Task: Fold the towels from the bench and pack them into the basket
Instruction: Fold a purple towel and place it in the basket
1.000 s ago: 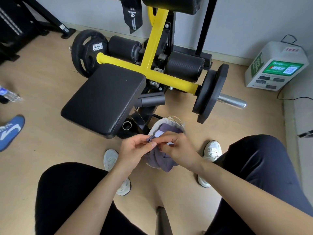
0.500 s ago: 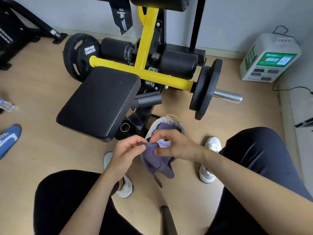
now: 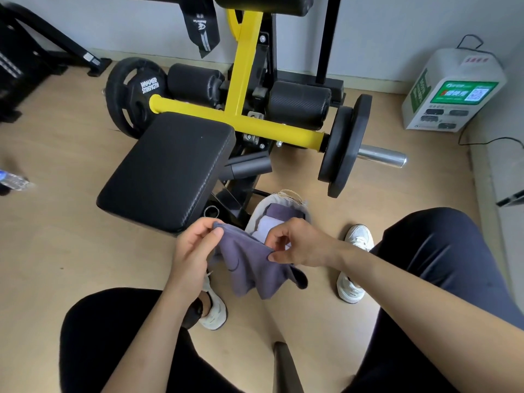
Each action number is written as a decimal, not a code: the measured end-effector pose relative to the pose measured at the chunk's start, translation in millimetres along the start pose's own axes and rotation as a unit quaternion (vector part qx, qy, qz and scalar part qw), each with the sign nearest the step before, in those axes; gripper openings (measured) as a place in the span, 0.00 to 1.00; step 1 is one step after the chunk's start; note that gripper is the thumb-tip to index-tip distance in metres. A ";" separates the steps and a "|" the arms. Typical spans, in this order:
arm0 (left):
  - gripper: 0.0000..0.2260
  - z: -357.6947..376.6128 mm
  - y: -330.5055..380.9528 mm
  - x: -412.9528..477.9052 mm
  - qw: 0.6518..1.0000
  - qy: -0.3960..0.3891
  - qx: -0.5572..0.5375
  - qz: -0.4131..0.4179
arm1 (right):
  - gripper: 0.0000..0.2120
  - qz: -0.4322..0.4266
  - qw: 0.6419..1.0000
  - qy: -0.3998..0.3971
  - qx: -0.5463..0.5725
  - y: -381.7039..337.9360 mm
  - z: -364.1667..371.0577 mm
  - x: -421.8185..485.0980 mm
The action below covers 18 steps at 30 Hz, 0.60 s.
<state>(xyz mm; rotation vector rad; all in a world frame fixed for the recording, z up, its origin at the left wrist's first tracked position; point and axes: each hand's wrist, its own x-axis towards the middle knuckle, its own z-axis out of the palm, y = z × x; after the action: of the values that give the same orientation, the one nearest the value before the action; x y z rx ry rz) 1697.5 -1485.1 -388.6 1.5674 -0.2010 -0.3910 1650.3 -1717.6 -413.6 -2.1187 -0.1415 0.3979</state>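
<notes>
A grey-purple towel (image 3: 249,268) hangs between my hands above the floor, partly spread. My left hand (image 3: 192,248) pinches its upper left corner and my right hand (image 3: 295,242) pinches its top edge on the right. Just behind the towel stands a small pale fabric basket (image 3: 286,198) on the floor; a folded purple towel (image 3: 283,212) and a white one (image 3: 268,225) lie inside it. The black padded bench (image 3: 167,171) to the left carries no towel.
The yellow-framed weight machine (image 3: 241,109) with black plates (image 3: 344,148) and a steel bar end (image 3: 382,158) stands behind the basket. My knees and white shoes (image 3: 354,282) flank the towel. A white and green box (image 3: 453,92) sits at right, a water bottle (image 3: 14,180) at left.
My hands have moved apart, pulling the bunched towel open so it hangs wider. The camera view has shifted slightly.
</notes>
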 end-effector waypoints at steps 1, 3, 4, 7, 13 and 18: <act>0.07 -2.3 0.6 0.6 1.000 0.011 0.000 0.008 | 0.08 0.010 0.999 -0.008 -0.036 2.8 -1.0 -0.5; 0.07 -7.7 1.4 2.1 0.999 0.039 -0.007 0.016 | 0.03 0.022 0.994 -0.019 -0.108 9.2 -3.5 -3.1; 0.06 -11.0 1.7 2.7 0.998 0.051 -0.010 0.021 | 0.05 0.024 0.990 -0.021 -0.139 12.7 -4.2 -4.3; 0.07 -17.9 2.2 3.7 0.996 0.075 -0.006 0.039 | 0.07 0.050 0.976 -0.033 -0.209 20.4 -7.0 -9.7; 0.11 -22.4 2.0 6.9 0.988 0.148 -0.026 0.044 | 0.05 0.095 0.964 -0.050 -0.242 39.7 -12.0 -17.7; 0.12 -24.1 2.1 8.9 0.979 0.196 -0.018 0.050 | 0.06 0.121 0.957 0.028 -0.263 48.7 -30.8 -20.9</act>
<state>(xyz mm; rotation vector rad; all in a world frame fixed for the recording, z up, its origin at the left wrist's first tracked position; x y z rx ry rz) 1714.8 -1465.9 -387.7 1.5590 0.0320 -0.0030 1638.4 -1774.2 -434.0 -2.6846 0.0558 0.4824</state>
